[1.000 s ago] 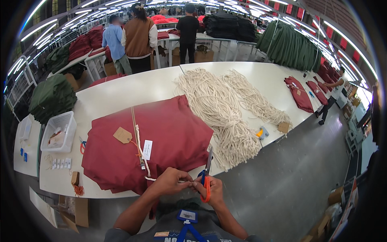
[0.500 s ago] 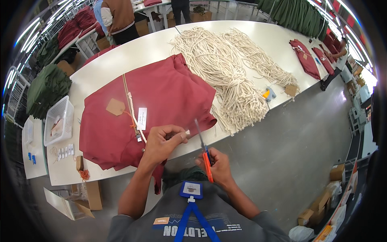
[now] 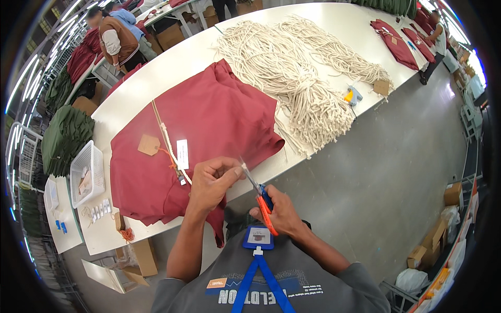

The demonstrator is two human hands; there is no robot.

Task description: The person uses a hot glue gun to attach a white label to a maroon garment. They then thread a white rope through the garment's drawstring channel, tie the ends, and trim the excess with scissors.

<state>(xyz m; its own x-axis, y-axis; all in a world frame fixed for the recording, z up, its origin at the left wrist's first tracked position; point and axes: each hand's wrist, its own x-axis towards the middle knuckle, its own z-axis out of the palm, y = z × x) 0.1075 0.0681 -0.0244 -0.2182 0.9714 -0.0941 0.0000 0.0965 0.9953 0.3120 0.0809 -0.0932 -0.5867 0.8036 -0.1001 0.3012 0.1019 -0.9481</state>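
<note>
A dark red fabric piece, folded and spread on the table, lies in front of me. My left hand is closed in a pinch over its near edge, holding a white cord end. In my right hand are scissors with orange and blue handles, their blades at that cord end. Whether the blades are parted is hard to tell. Another stretch of white cord runs down the fabric to my left hand. Beside it are a tan paper tag on orange string and a white label.
Piled cream cords cover the table's right part, near a yellow-and-grey tool. A white basket stands left, with small white packets nearby. A cardboard box sits below. Other people work farther off.
The scissors have moved left and their blades have come to the cord end at my left fingertips. My left hand keeps its pinch. The whole view has shifted slightly.
</note>
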